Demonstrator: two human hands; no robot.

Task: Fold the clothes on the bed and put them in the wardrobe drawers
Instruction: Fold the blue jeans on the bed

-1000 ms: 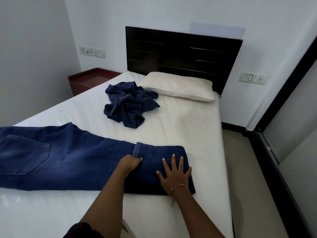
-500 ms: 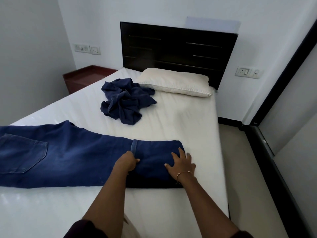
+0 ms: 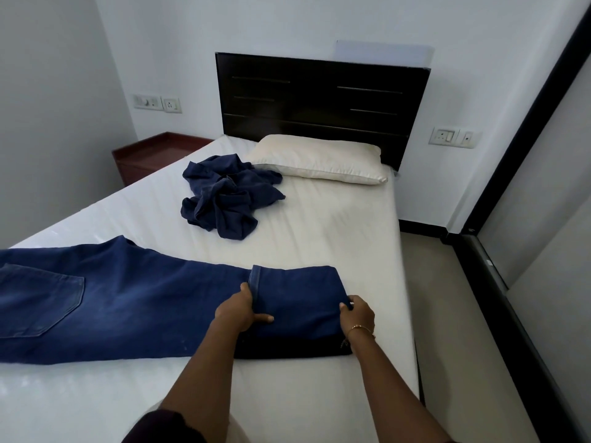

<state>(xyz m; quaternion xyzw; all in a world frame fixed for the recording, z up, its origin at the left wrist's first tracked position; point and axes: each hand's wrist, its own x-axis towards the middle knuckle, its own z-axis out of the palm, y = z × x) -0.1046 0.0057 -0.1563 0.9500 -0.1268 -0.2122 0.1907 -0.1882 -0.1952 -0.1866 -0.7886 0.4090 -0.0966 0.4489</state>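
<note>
gripping: left hand (image 3: 238, 310) pinches hem of folded jeans (image 3: 134, 302)
right hand (image 3: 358, 313): curled round fold's right edge
bed (image 3: 335, 238): crumpled blue garment (image 3: 228, 195) near pillow (image 3: 319, 159)

I see both hands gripping the folded leg end of the jeans (image 3: 128, 302) on the bed (image 3: 335, 238): left hand (image 3: 238, 310), right hand (image 3: 358, 313).

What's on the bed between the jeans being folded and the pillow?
In the head view, a crumpled dark blue garment lies between the jeans and the pillow, on the white sheet.
</note>
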